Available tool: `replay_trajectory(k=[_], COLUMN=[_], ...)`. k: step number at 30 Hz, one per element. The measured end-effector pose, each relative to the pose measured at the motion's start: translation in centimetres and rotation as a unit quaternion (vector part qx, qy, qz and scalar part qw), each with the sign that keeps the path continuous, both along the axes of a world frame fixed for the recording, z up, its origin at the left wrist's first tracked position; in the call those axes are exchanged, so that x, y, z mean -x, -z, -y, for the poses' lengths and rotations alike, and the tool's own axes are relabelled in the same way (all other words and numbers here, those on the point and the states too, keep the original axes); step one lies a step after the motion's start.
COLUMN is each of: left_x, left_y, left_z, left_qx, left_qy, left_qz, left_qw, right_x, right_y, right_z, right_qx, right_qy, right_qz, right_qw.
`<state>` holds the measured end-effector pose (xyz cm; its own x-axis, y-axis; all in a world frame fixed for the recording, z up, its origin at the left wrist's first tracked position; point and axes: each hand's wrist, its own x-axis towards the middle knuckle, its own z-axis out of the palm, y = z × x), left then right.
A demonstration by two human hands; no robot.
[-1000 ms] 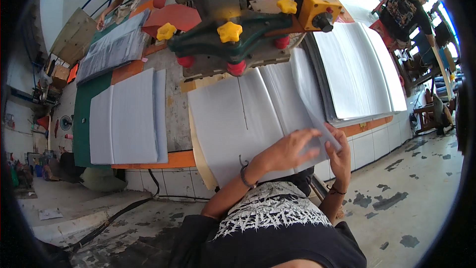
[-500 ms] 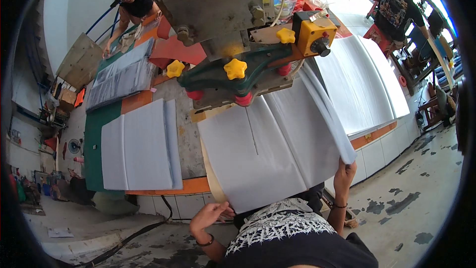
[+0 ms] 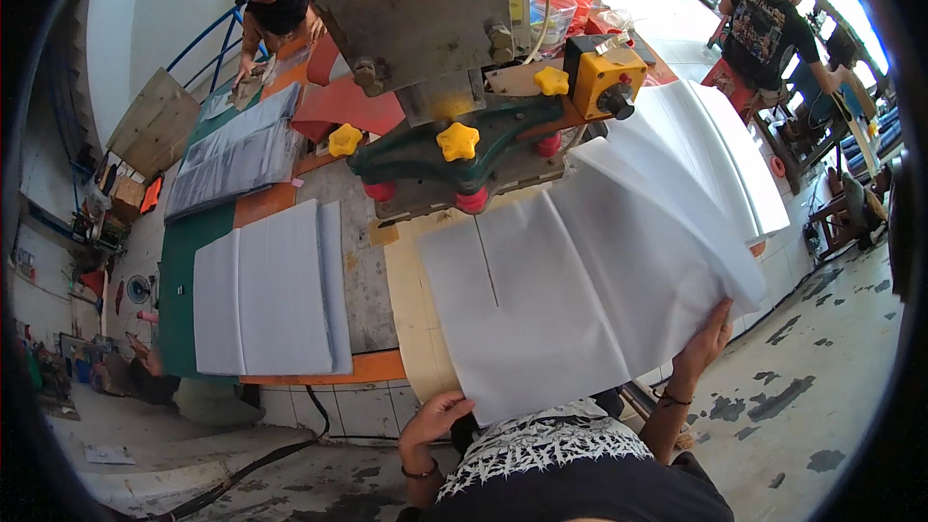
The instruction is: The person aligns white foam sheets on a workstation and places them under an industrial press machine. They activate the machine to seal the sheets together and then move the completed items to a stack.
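Fingers of both the left hand [image 3: 432, 422] and right hand [image 3: 704, 343] pinch the white sheet [image 3: 580, 300] lying on the press table [image 3: 411, 319] under the green clamp [image 3: 454, 159], so an uneven pull could likely skew or crease it.

White sheets [image 3: 580, 300], yellow star knobs [image 3: 457, 141] on a green clamp [image 3: 425, 159], orange table edge [image 3: 329, 367].

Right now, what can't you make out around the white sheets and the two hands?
- left hand: fingertips hidden under the big white sheet, head view.
- right hand: palm behind the sheet's right edge.
- press machine: its bed hidden by the sheet's far edge.
- white stack on the right: count too fine to tell.
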<state>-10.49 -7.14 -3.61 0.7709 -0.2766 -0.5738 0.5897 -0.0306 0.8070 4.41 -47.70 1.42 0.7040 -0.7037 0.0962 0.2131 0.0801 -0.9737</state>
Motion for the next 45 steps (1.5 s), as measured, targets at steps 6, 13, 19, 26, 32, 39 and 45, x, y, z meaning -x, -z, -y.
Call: replay_trajectory(k=[6,13,19,26,32,39,45], left_x=[-3.0,-9.4,-12.4,-16.7,-22.6,-25.5,-26.5], left_y=[-1.2,-6.5,-11.7,-14.9,-11.6,-3.9,-3.2], left_z=[3.9,10.1,14.3,17.9,21.5,21.7,20.3], left_qx=[0.101,0.014,0.015,-0.01,-0.071,-0.154,-0.156], left_qy=[0.037,0.241,0.288,0.238,0.217,0.078,0.069], left_qz=[0.095,0.365,0.401,0.588,0.606,0.551,0.531], left_qw=[0.99,0.899,0.869,0.773,0.762,0.817,0.83], right_x=[-1.8,-4.2,-3.2,-3.8,-7.9,-11.0,-14.7], right_y=[-4.9,-5.0,-10.7,-4.1,-3.6,1.4,1.7], right_z=[0.3,8.4,8.2,20.3,18.7,26.0,26.7], right_qx=[-0.043,-0.028,0.012,-0.051,-0.02,0.07,0.097], right_qy=[0.074,0.03,0.064,0.033,0.173,0.218,0.211], right_qz=[-0.01,0.004,-0.096,-0.028,0.001,-0.093,-0.085], right_qw=[0.996,0.999,0.993,0.998,0.985,0.969,0.969])
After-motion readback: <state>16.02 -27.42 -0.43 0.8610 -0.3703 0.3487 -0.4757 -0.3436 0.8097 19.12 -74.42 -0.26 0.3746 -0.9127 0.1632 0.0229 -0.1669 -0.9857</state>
